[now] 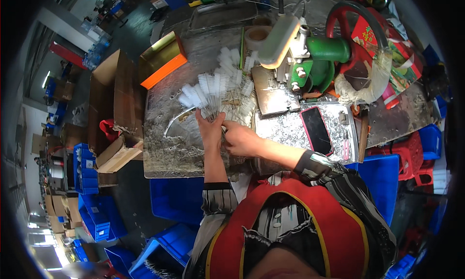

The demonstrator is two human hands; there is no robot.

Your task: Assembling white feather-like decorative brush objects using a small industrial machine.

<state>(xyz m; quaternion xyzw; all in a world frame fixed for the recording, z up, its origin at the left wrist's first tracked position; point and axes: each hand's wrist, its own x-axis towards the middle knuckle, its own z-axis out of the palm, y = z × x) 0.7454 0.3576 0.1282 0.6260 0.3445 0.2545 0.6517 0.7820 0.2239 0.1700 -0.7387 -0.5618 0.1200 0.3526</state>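
A fanned bundle of white-bristled tube brushes (208, 86) with thin wire stems points away from me over the worktable. My left hand (211, 130) is closed around their stems, with the thumb and a fingertip showing at the sides. Pressed close on its right, my right hand (240, 139) is curled shut at the lower ends of the stems; its fingertips are partly hidden. More tube brushes (231, 65) lie loose just beyond and to the right of the bundle, beside the metal base of a green hand-wheel machine (329, 50).
Right of my hands, a phone (317, 130) with a pink edge lies on a shiny metal plate (281, 136). An orange-edged box (164, 61) and a cardboard box (114, 102) stand on the left. Blue bins (177, 199) sit below the table's front edge.
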